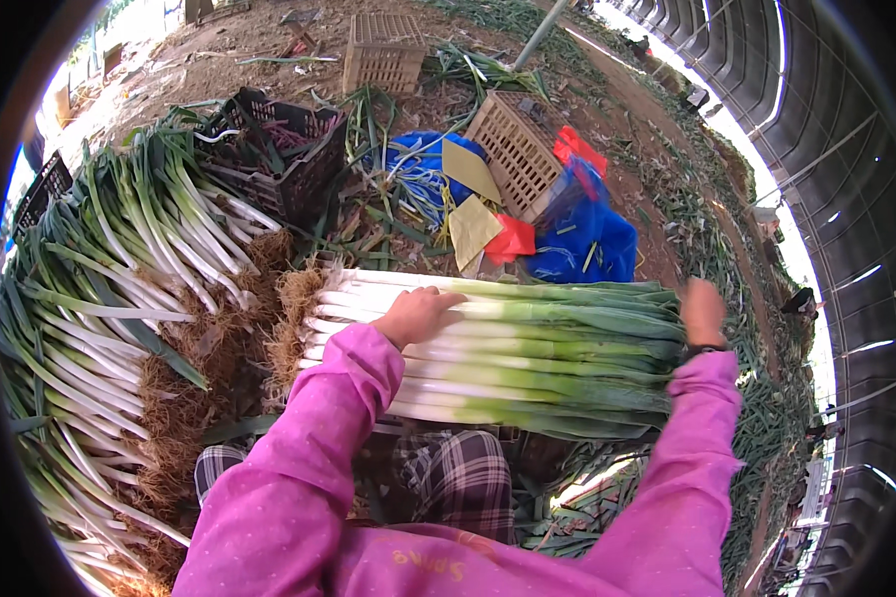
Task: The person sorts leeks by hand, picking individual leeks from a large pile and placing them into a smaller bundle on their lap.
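Note:
A wide bundle of leeks lies crosswise in front of me, brown roots at the left and trimmed green ends at the right. My left hand rests on top of the white stalks near the far side, fingers reaching over them. At the green ends is my right hand, with a dark band at the wrist; it is smeared, and its grip cannot be made out. The near side of the bundle sits above my checked trouser leg.
Loose leeks with roots are piled at the left. A black crate stands beyond them, a tan crate farther back. Another tan crate leans near blue bags and a yellow sheet. Cut leaves litter the right ground.

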The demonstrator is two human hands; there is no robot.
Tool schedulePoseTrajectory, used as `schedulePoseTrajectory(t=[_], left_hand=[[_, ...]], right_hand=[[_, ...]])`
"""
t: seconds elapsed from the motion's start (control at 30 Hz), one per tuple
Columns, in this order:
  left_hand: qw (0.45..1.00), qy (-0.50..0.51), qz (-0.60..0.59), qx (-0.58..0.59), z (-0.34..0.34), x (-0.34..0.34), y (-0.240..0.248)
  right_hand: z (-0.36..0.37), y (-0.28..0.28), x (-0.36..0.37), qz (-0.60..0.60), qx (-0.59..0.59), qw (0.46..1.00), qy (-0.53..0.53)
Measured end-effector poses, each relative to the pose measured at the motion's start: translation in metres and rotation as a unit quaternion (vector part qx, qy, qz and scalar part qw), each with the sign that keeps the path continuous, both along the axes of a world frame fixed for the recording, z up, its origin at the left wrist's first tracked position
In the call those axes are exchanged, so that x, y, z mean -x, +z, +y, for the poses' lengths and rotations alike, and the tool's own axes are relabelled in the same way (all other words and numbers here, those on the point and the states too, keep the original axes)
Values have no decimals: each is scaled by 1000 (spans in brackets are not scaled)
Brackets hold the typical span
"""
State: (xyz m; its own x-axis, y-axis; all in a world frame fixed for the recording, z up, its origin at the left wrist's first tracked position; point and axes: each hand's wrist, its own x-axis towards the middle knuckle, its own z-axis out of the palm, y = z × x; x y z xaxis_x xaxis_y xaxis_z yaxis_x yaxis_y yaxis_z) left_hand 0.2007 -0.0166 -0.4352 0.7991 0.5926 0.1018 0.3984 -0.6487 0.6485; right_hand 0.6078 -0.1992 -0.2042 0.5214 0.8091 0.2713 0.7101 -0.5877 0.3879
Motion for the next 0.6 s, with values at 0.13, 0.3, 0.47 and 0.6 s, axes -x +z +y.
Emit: schedulePoseTrajectory(t=[0.13,0.3,0.47,0.6], left_hand=[[999,31,4,-13,1,-1,-1],[999,29,21,20,4,2,0],[994,-38,14,102,25,-4,5],[993,-40,22,113,22,-4,5]], right_hand=[[-39,28,14,-135,-91,984,72],[40,-55,130,240,0,913,330],[73,-83,131,260,79,929,252],[86,-74,124,310,158,918,191]])
